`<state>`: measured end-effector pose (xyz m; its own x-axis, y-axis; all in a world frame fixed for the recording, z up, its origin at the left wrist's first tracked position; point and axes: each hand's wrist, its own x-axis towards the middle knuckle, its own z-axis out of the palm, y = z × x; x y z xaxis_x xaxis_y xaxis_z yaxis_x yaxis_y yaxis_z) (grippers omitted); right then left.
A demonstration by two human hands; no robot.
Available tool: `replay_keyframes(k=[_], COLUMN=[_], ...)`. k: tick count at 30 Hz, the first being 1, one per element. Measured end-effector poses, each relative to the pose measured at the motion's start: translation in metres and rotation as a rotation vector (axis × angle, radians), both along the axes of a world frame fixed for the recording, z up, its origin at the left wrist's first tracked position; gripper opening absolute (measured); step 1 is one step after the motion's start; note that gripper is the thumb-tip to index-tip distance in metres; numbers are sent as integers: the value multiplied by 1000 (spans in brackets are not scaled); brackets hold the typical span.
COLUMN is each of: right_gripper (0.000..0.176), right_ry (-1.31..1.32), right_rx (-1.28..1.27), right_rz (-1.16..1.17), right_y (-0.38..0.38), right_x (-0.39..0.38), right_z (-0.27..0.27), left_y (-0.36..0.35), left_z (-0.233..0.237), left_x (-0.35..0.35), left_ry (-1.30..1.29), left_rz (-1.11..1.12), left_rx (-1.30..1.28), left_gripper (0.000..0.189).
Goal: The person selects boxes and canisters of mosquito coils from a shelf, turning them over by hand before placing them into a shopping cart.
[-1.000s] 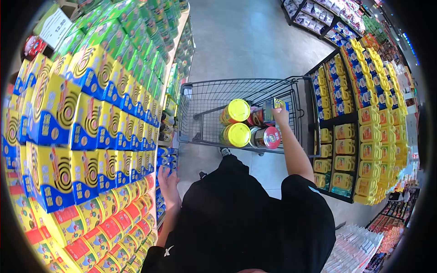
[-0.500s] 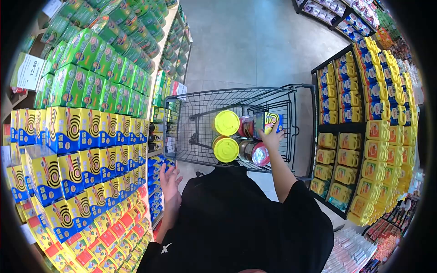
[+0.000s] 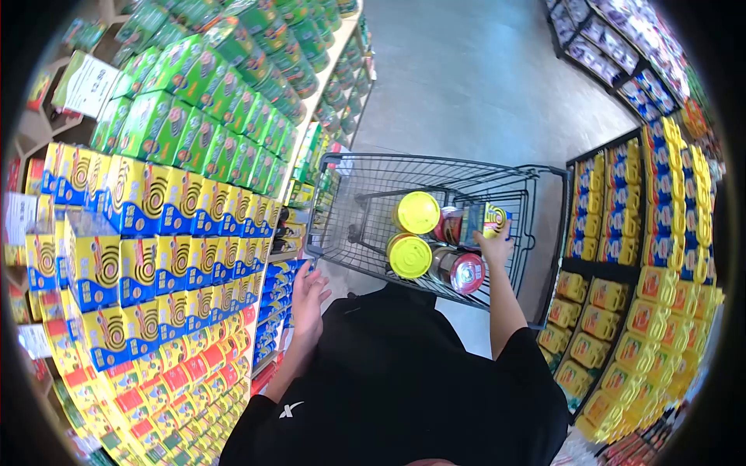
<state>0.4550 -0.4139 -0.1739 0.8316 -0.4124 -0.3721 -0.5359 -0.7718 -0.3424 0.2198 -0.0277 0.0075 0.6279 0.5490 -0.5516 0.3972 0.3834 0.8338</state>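
Note:
My right hand point(image 3: 496, 244) reaches into a wire shopping cart point(image 3: 435, 160) and is closed around a yellow and blue box point(image 3: 495, 217) with a black spiral printed on it. Left of this box stand two containers with yellow lids: an upper container point(image 3: 417, 212) and a lower container point(image 3: 409, 257). A dark red container point(image 3: 448, 226) sits between the upper lid and the box. Nearer my body lies a clear jar-like container point(image 3: 467, 273) with a red-rimmed end. My left hand point(image 3: 309, 298) is raised beside the left shelf, fingers apart and holding nothing.
Stacked yellow and blue spiral-printed boxes point(image 3: 140, 264) fill the left shelf, below green boxes point(image 3: 186, 116) and a price sign point(image 3: 87, 84). On the right, a rack holds yellow jugs point(image 3: 610, 307) and blue-labelled bottles point(image 3: 660, 202). Grey floor point(image 3: 443, 78) stretches beyond the cart.
The whole view has turned, so the cart and shelves appear shifted and tilted. My right hand stays on the box in the cart; my left hand remains raised with its fingers apart.

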Motion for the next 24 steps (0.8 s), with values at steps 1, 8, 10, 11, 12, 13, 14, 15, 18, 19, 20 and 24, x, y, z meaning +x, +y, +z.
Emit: replay_keyframes(k=[1,8,10,11,12,13,14,15,18,19,20,24], right_gripper=[127,117,113,112,112,113,114,117,118,117,114,109], right_ry=[-1,73,125,65,7,16,26,-61,-210,-247,-300,-509], right_rx=[40,894,951,1009,1062,1065,1069,1045,678,619,557,474], right_rz=[-15,-155,-70,82,234,335,440,643,1137,1244,1327,1619], right_y=[-7,-14,-3,5,15,37,54,58,105,120,135,184], right_x=[5,22,19,17,15,10,8,12,2,-4,-10,-31], right_z=[-4,84,127,140,153,193,224,201,255,271,281,304], left_y=[1,4,3,1,-2,-4,-5,-6,-5,-2,3,16], left_z=[0,1,2,3,8,14,20,26,46,51,56,69], left_x=[-1,-1,4,8,16,24,33,43,65,68,68,55], left_ry=[-3,-24,-41,-63,-83,-104,-157,-198,-300,-320,-341,-285], left_rz=[8,-23,-81,-128,-175,-220,-270,-308,-373,-372,-371,-397], left_rx=[-3,1,-3,-6,-10,-12,-23,-26,-80,-134,-187,-124], left_gripper=[58,54,53,54,54,54,55,57,64,68,71,83])
